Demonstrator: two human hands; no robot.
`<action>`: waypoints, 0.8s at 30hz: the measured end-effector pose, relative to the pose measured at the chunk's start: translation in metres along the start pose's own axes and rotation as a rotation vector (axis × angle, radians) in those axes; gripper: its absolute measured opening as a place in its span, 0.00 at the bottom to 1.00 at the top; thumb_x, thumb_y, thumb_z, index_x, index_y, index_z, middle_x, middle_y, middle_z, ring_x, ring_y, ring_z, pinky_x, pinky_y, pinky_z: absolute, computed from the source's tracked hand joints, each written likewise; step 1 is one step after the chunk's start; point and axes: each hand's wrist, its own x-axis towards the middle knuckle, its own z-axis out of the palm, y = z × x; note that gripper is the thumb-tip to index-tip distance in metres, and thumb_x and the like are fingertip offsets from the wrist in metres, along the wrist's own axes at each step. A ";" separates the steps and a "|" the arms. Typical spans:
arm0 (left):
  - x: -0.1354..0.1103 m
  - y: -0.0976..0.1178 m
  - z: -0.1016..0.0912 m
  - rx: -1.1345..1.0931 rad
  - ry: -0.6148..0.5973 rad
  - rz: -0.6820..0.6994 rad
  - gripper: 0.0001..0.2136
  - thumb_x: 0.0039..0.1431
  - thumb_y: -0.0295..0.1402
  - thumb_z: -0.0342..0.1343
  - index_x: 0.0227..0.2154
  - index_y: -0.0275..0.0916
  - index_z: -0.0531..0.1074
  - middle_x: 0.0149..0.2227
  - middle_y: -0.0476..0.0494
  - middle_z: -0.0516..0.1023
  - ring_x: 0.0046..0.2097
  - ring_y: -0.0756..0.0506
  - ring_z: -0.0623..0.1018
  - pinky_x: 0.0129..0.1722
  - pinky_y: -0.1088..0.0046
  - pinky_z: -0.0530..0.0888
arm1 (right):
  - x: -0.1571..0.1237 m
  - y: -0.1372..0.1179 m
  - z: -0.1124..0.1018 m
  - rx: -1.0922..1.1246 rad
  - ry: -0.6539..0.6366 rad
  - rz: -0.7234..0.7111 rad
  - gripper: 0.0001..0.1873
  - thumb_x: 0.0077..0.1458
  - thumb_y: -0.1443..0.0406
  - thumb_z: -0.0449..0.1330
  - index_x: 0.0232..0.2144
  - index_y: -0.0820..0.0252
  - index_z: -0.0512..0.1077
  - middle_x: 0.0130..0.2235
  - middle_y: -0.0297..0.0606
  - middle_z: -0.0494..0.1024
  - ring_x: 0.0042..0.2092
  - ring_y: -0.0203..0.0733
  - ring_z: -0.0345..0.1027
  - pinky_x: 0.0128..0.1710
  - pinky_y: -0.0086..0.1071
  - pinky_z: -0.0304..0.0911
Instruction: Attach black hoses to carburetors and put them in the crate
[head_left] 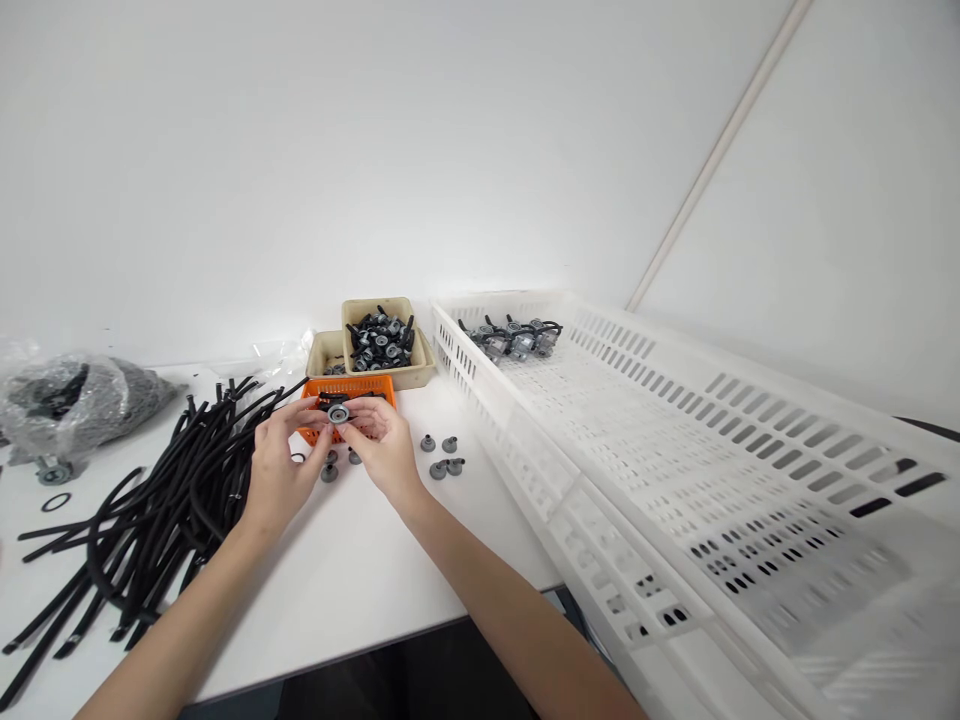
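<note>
My left hand (281, 462) and my right hand (382, 445) meet above the white table (360, 570), fingers pinched together on a small grey round part (338, 413) held between them. Directly behind the part stands a small orange basket (375, 386). Several loose grey parts (442, 455) lie on the table just right of my right hand, and a few more (330, 472) lie under my hands. A pile of black rubber hoses (161, 500) spreads out to the left of my left hand.
Two beige trays (420, 372) of grey-black parts stand behind the orange basket. A long white slotted crate (675, 470) fills the right side, with assembled parts (514, 338) at its far end. A plastic bag (67, 395) of parts and a black ring (55, 502) lie far left.
</note>
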 end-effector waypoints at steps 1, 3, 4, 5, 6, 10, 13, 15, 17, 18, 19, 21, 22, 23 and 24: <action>0.000 0.000 0.000 -0.003 0.000 -0.001 0.17 0.58 0.34 0.57 0.50 0.40 0.64 0.38 0.43 0.80 0.40 0.43 0.79 0.45 0.59 0.72 | 0.000 0.000 0.000 0.000 0.000 -0.001 0.11 0.46 0.65 0.64 0.36 0.58 0.72 0.37 0.38 0.78 0.41 0.41 0.74 0.43 0.37 0.72; 0.000 0.000 0.000 -0.011 -0.003 -0.005 0.17 0.58 0.34 0.57 0.50 0.40 0.64 0.38 0.43 0.80 0.40 0.43 0.80 0.44 0.60 0.73 | 0.000 0.000 0.000 -0.002 0.002 0.002 0.11 0.46 0.66 0.64 0.35 0.57 0.72 0.37 0.37 0.78 0.40 0.41 0.74 0.43 0.38 0.72; 0.000 -0.001 0.000 -0.014 -0.005 -0.007 0.17 0.58 0.34 0.57 0.50 0.40 0.64 0.38 0.42 0.80 0.40 0.43 0.79 0.44 0.60 0.73 | 0.000 -0.001 0.000 -0.004 0.004 0.003 0.11 0.46 0.66 0.64 0.35 0.57 0.72 0.37 0.37 0.78 0.40 0.41 0.74 0.43 0.38 0.72; 0.000 0.000 0.000 -0.016 -0.006 -0.008 0.17 0.58 0.34 0.57 0.50 0.40 0.63 0.38 0.42 0.80 0.41 0.43 0.79 0.44 0.60 0.73 | 0.000 -0.001 0.000 -0.006 0.007 0.003 0.10 0.46 0.66 0.64 0.35 0.58 0.72 0.37 0.37 0.78 0.40 0.41 0.74 0.44 0.38 0.72; 0.000 0.000 0.000 -0.018 -0.006 -0.008 0.17 0.58 0.34 0.58 0.50 0.40 0.63 0.38 0.42 0.80 0.41 0.43 0.79 0.45 0.60 0.73 | 0.000 -0.002 0.000 -0.009 0.010 0.003 0.10 0.46 0.66 0.64 0.35 0.58 0.72 0.37 0.37 0.78 0.40 0.41 0.74 0.44 0.38 0.72; 0.000 0.000 0.000 -0.024 -0.012 -0.006 0.18 0.59 0.34 0.58 0.51 0.40 0.63 0.38 0.42 0.80 0.40 0.44 0.80 0.44 0.60 0.73 | 0.000 -0.003 0.000 -0.008 0.011 0.008 0.11 0.46 0.66 0.63 0.35 0.58 0.72 0.37 0.38 0.79 0.40 0.41 0.75 0.43 0.36 0.72; 0.000 0.000 0.000 -0.020 -0.012 0.002 0.18 0.59 0.34 0.58 0.50 0.40 0.63 0.38 0.42 0.80 0.41 0.43 0.79 0.45 0.59 0.73 | 0.000 -0.003 0.000 0.010 0.006 0.013 0.11 0.46 0.66 0.63 0.35 0.58 0.72 0.37 0.38 0.79 0.40 0.41 0.75 0.41 0.35 0.73; 0.000 0.000 0.001 -0.020 -0.007 0.013 0.19 0.58 0.34 0.58 0.51 0.40 0.63 0.39 0.42 0.80 0.42 0.43 0.79 0.45 0.60 0.73 | 0.000 -0.001 0.000 0.015 0.010 0.012 0.11 0.46 0.66 0.63 0.35 0.59 0.72 0.38 0.38 0.79 0.40 0.41 0.75 0.40 0.35 0.73; 0.000 0.000 0.001 -0.027 -0.009 0.028 0.19 0.58 0.34 0.59 0.51 0.40 0.62 0.41 0.42 0.80 0.41 0.44 0.79 0.45 0.60 0.74 | 0.000 0.001 0.000 0.017 0.020 0.007 0.09 0.47 0.67 0.62 0.35 0.59 0.72 0.37 0.38 0.79 0.40 0.41 0.75 0.41 0.35 0.73; 0.000 0.000 0.001 -0.031 -0.011 0.036 0.19 0.58 0.33 0.59 0.51 0.40 0.62 0.42 0.42 0.79 0.41 0.44 0.79 0.45 0.60 0.74 | 0.000 0.002 -0.001 0.018 0.025 0.005 0.09 0.47 0.67 0.61 0.34 0.59 0.72 0.37 0.38 0.78 0.40 0.41 0.75 0.42 0.36 0.73; 0.000 0.000 0.001 -0.032 -0.012 0.044 0.19 0.58 0.33 0.59 0.51 0.40 0.62 0.42 0.41 0.79 0.41 0.45 0.80 0.45 0.61 0.74 | 0.001 0.002 -0.001 0.020 0.030 0.005 0.08 0.47 0.66 0.61 0.34 0.59 0.72 0.36 0.37 0.78 0.40 0.41 0.75 0.42 0.36 0.72; 0.000 0.000 0.001 -0.029 -0.011 0.059 0.19 0.58 0.33 0.59 0.51 0.40 0.63 0.44 0.41 0.79 0.41 0.44 0.79 0.45 0.61 0.74 | 0.001 0.003 -0.001 0.026 0.034 0.008 0.07 0.47 0.66 0.61 0.33 0.58 0.72 0.35 0.37 0.78 0.39 0.41 0.75 0.43 0.37 0.72; 0.001 0.000 0.001 -0.026 -0.010 0.065 0.19 0.58 0.33 0.59 0.51 0.40 0.63 0.44 0.41 0.79 0.42 0.44 0.79 0.45 0.61 0.74 | 0.001 0.003 -0.001 0.029 0.035 0.012 0.07 0.47 0.65 0.62 0.33 0.58 0.72 0.35 0.37 0.78 0.39 0.41 0.75 0.43 0.37 0.72; 0.001 0.001 0.001 -0.023 -0.006 0.070 0.19 0.58 0.33 0.59 0.51 0.41 0.63 0.44 0.41 0.79 0.41 0.44 0.79 0.45 0.61 0.74 | 0.001 0.003 -0.001 0.032 0.036 0.016 0.08 0.47 0.65 0.62 0.33 0.58 0.72 0.35 0.37 0.78 0.39 0.41 0.75 0.42 0.37 0.72; 0.001 0.001 0.001 -0.020 -0.002 0.075 0.19 0.58 0.33 0.59 0.51 0.41 0.63 0.44 0.41 0.79 0.41 0.45 0.79 0.45 0.61 0.74 | 0.001 0.002 -0.001 0.035 0.039 0.020 0.08 0.47 0.65 0.62 0.33 0.58 0.72 0.35 0.37 0.78 0.39 0.41 0.75 0.42 0.37 0.72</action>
